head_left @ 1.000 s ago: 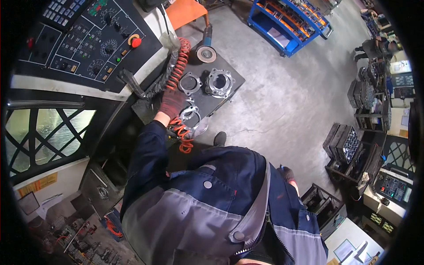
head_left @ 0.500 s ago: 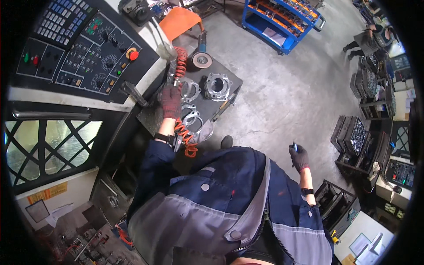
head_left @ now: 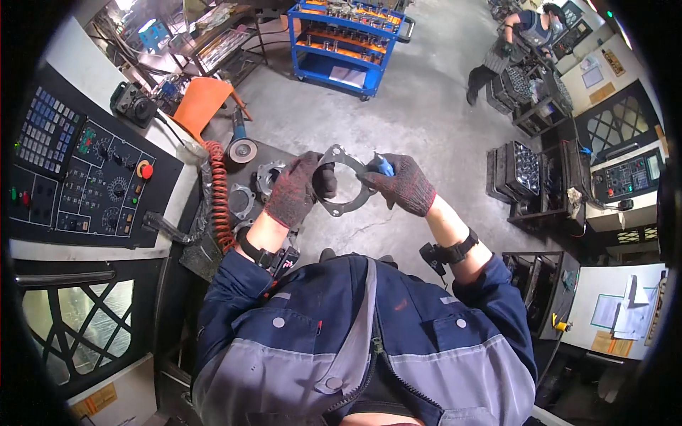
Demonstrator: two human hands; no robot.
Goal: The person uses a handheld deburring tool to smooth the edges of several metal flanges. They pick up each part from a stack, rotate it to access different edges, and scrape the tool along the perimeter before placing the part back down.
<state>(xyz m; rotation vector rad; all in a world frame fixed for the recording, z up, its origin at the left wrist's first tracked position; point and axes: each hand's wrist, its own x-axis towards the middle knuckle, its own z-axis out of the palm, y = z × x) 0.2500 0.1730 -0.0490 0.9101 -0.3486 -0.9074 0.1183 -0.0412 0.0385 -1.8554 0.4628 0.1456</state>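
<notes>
In front of my chest I hold up a flat metal ring flange (head_left: 337,208) with bolt lugs around its rim. My gloved left hand (head_left: 294,186) is closed on its left side, and a fingertip shows through the hole. A slim blue-handled tool (head_left: 385,166) is gripped in my gloved right hand (head_left: 406,184), at the flange's right rim. Its working tip is too small to make out. More metal flanges (head_left: 242,202) lie on the dark table (head_left: 273,151) beyond my left hand, partly hidden by that arm.
An angle grinder (head_left: 242,148) rests on the table beside a red coiled hose (head_left: 217,186). A machine control panel (head_left: 92,170) stands at left. Ahead is a blue tool cart (head_left: 334,74). Crates of parts (head_left: 522,170) stand at right, where a co-worker (head_left: 529,32) bends over others.
My left hand has left the hose area over the table and now holds a flange before me. The right hand has come inward with the blue tool to meet it. My view has shifted rightward.
</notes>
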